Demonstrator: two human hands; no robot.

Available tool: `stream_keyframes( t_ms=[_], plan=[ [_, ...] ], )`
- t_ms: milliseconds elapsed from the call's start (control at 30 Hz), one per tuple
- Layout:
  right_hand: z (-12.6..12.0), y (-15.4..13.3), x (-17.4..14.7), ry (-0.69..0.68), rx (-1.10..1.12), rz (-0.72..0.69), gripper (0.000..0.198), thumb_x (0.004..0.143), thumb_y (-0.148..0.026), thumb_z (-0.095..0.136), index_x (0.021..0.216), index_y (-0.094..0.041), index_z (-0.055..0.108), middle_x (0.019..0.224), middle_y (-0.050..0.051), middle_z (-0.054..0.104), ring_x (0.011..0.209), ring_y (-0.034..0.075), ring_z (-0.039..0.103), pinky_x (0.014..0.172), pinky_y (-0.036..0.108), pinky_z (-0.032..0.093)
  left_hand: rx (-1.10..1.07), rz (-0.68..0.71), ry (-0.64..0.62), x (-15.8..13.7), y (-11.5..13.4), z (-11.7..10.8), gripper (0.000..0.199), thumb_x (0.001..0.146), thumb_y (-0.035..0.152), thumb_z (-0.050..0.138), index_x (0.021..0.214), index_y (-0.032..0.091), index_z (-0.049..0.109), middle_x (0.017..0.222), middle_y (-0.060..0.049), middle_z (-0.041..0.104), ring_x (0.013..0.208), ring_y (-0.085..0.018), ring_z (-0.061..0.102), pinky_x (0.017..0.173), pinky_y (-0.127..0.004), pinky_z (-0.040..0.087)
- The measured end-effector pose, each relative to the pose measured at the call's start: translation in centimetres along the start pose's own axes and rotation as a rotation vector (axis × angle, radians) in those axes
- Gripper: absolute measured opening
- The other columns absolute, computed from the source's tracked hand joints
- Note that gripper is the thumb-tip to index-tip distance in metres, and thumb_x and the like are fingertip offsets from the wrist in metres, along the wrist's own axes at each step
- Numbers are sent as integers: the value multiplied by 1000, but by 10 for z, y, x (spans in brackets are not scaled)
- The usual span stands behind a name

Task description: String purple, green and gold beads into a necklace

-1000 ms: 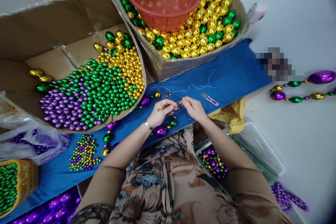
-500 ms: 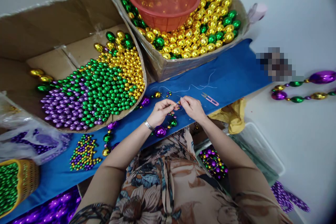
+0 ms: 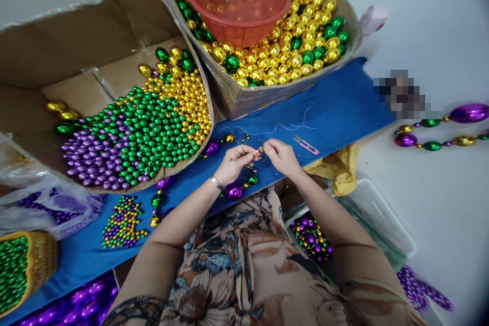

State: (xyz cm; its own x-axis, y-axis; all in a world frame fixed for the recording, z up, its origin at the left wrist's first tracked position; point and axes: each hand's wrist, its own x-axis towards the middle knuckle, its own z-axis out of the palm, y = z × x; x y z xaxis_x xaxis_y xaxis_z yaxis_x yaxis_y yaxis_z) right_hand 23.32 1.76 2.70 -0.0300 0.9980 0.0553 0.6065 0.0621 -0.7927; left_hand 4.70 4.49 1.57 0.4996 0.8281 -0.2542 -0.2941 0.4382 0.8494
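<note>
My left hand is closed in a pinch at the end of a bead string, by a few small beads. Fingertips of my right hand are pressed together just right of these beads; what they hold is too small to make out. Below my hands, the bead string shows large purple and green beads on the cloth. White thread trails across the cloth beyond my hands. Several loose tiny beads lie just past my left fingers. Pink-handled thread snips rest to the right.
On the blue cloth stand a carton of purple, green and gold beads and another carton holding a red basket. Small mixed beads lie left. A white crate stands low right; a bead necklace lies far right.
My right hand has shifted very slightly to the right, so more of the small beads between my hands shows. My left hand stays pinched in the same place.
</note>
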Motion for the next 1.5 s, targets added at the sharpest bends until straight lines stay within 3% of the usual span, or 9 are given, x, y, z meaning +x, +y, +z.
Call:
stream_keyframes(
  t_ms=[167, 367, 533, 767, 867, 1033, 1200, 1333, 1500],
  plan=[
    [6, 3, -4, -16, 324, 38, 44, 86, -59, 58, 108, -22, 64, 102, 5, 70, 89, 18, 65, 78, 31, 51, 0, 20, 20, 0, 1, 1, 30, 66, 37, 86, 81, 16, 72, 102, -7, 72, 78, -12, 66, 63, -23, 49],
    [12, -2, -4, 106, 196, -96, 22, 88, -42, 62, 93, -23, 71, 93, 4, 70, 89, 17, 65, 82, 32, 51, 65, 22, 33, 2, -1, 2, 32, 67, 40, 85, 84, 15, 71, 91, -6, 72, 76, -14, 65, 63, -24, 50],
    [13, 5, -4, 72, 126, -58, 20, 87, -39, 61, 90, -21, 68, 91, 4, 70, 83, 17, 65, 76, 31, 51, 421, 146, 79, 5, -7, -5, 32, 76, 45, 77, 85, 15, 69, 76, -3, 69, 66, -12, 61, 63, -25, 49],
    [15, 31, -5, -99, 221, 59, 36, 85, -52, 63, 105, -22, 65, 97, 4, 73, 88, 20, 68, 80, 34, 54, 939, 302, 33, 7, -11, -11, 17, 89, 32, 60, 89, 17, 68, 79, -2, 69, 64, -11, 58, 62, -24, 45],
    [0, 47, -1, -68, 54, 43, 42, 88, -51, 59, 118, -23, 61, 111, 7, 69, 99, 22, 66, 89, 37, 52, 1255, 363, -60, 7, -10, -9, 16, 94, 26, 55, 91, 19, 69, 92, -4, 71, 81, -15, 64, 75, -27, 49],
    [-26, 78, 11, -12, -556, 173, 38, 96, -40, 44, 123, -18, 60, 114, 15, 63, 103, 28, 60, 85, 39, 48, 1659, 277, -213, 9, -14, -7, 25, 98, 30, 49, 99, 20, 71, 101, -8, 70, 96, -23, 64, 85, -35, 51],
    [-30, 80, 20, -3, -856, 180, 43, 96, -42, 41, 126, -20, 61, 117, 16, 62, 105, 31, 52, 77, 37, 42, 1621, 289, -204, 8, -14, -10, 26, 98, 32, 49, 106, 22, 71, 106, -6, 72, 98, -22, 65, 86, -35, 52],
    [-24, 65, 31, 10, -901, 60, 42, 98, -41, 38, 128, -23, 62, 122, 14, 60, 110, 31, 46, 82, 41, 37, 1456, 381, -140, 7, -9, -17, 24, 98, 28, 49, 102, 21, 71, 102, -6, 73, 96, -20, 66, 86, -33, 52],
    [-19, 52, 49, -103, -940, 20, 41, 100, -35, 33, 121, -23, 65, 120, 12, 62, 110, 30, 46, 90, 43, 32, 1267, 448, -25, 6, -2, -29, 18, 94, 22, 54, 96, 20, 72, 92, -5, 73, 84, -16, 67, 77, -28, 51]
  ],
)
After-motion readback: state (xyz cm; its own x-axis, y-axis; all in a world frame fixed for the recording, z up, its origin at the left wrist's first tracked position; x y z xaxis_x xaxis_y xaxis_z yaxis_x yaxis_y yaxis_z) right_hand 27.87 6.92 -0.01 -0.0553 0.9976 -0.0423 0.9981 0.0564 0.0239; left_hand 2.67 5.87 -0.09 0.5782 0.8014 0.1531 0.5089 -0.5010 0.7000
